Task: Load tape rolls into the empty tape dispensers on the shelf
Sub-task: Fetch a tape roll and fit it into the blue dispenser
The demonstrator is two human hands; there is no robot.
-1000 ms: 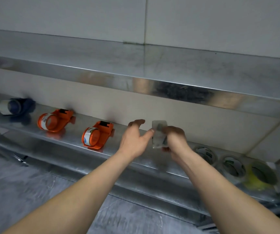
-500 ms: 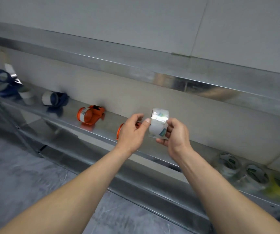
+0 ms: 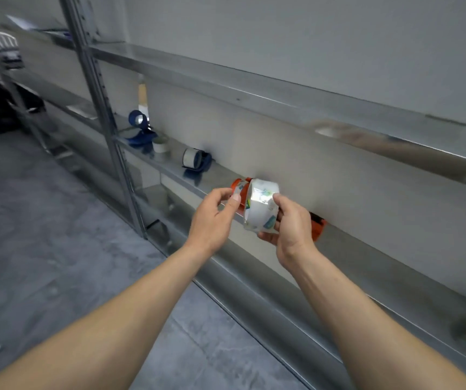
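Right hand: my right hand (image 3: 291, 220) grips the tape roll (image 3: 261, 205), thumb on top and fingers curled beneath it.
Left hand: my left hand (image 3: 212, 218) is up at the roll's left edge, thumb and forefinger drawn together; I cannot tell whether they pinch the tape's end or only touch it.
Tape roll: clear and shiny, held in the air in front of the lower shelf (image 3: 367, 249), tilted, not in any dispenser.
Orange dispensers: one orange dispenser (image 3: 239, 185) sits on the shelf right behind the roll; a second orange dispenser (image 3: 317, 223) shows past my right hand.
Further left: a blue dispenser (image 3: 196, 161) carrying a roll, a small white roll (image 3: 160, 143) and another blue dispenser (image 3: 139, 128) by the metal post (image 3: 99, 94).
Above: an upper shelf (image 3: 254, 91).
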